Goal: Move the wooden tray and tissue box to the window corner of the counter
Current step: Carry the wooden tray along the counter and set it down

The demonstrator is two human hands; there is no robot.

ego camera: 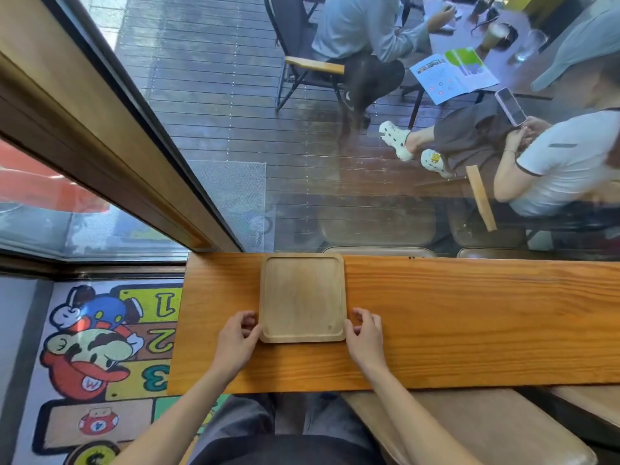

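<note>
Flanking the wooden tray (302,297): left hand (237,337) at its 8 o'clock corner, right hand (365,333) at 4 o'clock, fingers curled, touching the rim. Tray flat on counter (469,323), far edge against the window, near the left corner. Tissue box: not visible. Judged step: tray placement; next, slide toward 9 o'clock.

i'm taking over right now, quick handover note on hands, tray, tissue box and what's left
Left hand: fingers curled at the wooden tray's left edge near its front corner; a firm grip cannot be confirmed.
Right hand: the same at the right edge.
Tray: empty, flat on the wooden counter, far edge against the window, a short way right of the counter's left end.
Tissue box: not in view.
Done: tray is about at the window corner.
Left: nudge it further left if wanted, then find and bring the tissue box.
</note>
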